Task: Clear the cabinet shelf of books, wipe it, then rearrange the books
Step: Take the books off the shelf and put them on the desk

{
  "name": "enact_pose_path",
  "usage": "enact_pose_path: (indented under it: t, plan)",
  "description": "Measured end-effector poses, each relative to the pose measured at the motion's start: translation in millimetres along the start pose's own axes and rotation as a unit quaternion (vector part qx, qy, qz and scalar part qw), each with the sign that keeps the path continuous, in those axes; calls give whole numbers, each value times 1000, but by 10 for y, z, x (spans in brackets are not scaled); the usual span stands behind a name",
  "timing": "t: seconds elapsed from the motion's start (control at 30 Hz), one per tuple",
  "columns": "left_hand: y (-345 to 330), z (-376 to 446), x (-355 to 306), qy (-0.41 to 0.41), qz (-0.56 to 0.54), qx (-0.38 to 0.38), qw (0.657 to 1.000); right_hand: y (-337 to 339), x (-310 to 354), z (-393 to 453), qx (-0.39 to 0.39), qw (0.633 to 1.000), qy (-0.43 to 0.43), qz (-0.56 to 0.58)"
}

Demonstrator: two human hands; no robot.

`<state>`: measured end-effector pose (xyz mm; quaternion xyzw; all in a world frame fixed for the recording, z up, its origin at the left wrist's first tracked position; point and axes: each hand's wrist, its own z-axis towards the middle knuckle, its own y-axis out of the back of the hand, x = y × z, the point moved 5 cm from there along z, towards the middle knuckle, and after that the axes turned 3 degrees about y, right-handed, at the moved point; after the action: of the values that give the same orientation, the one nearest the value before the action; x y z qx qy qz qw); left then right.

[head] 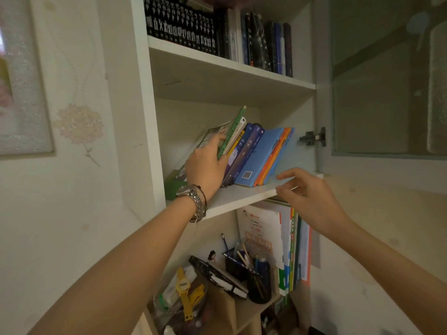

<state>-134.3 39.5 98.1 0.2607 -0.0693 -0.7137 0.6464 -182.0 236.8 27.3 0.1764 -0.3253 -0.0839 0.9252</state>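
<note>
1. Currently the left hand rests against a leaning row of books on the middle cabinet shelf. Its fingers curl over the green-spined book at the row's left end, so the grip reads as holding that book; a metal wristwatch sits on the wrist below.
2. Left of that grip, a thin illustrated book leans against the cabinet's side wall, partly hidden by the hand.
3. Right of the grip, the row runs through purple, blue and orange covers, all tilted to the right.
4. The right hand hovers at the shelf's front edge, just right of the row, fingers loosely spread and holding nothing.
5. Above both hands, the upper shelf carries a set of black volumes and darker books.
6. Below the right hand, upright workbooks stand in the lower compartment, beside a pen holder and a yellow watch.
7. Further right, the glass cabinet door stands open on its hinge.
</note>
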Motion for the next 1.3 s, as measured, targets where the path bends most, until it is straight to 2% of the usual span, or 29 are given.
enact_pose_path:
  t: [0.3, 0.6, 0.73, 0.9, 1.0, 1.17, 1.3]
  plan:
    - [344, -227, -287, -58, -161, -17, 985, -10, 115, -85, -12, 998, -23, 62]
    - [767, -395, -284, -54, -294, -57, 953, -21, 291, -117, -23, 994, -20, 104]
    - [992, -467, -280, -48, -335, -103, 936, -52, 356, -125, -17, 994, -11, 105]
    - [1223, -532, -305, -15, -394, -141, 908, -89, 442, -136, 8, 985, -4, 173]
    - [1232, -569, -354, 5, -438, -108, 892, -15, 495, -143, -7, 969, 7, 246]
    - [1067, -736, -487, 18, -482, -47, 875, 292, 468, -184, -98, 966, -9, 240]
    - [823, -919, -508, 52, -509, 0, 859, 477, 293, -394, -113, 967, -48, 223]
